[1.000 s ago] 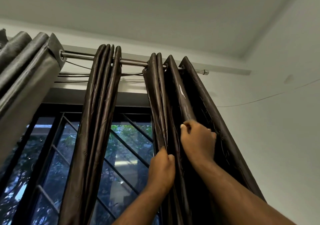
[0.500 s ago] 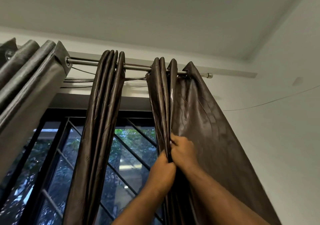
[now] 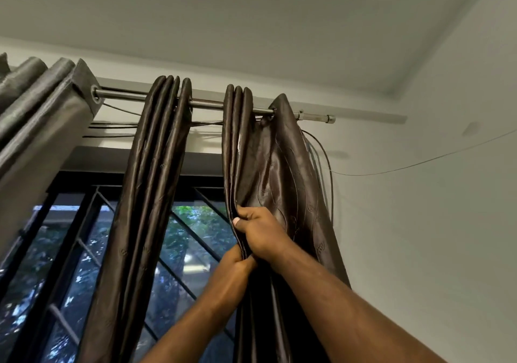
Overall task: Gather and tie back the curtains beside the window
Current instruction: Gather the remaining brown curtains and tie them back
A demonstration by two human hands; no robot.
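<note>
Brown satin curtain gripped in both hands, left hand just below right hand, left fingertips hidden among folds.

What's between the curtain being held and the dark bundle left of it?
In the head view, bare rod up top and the window grille below separate the held curtain from the middle bundle.

Glossy satin cloth curtain; polished metal rod.
</note>
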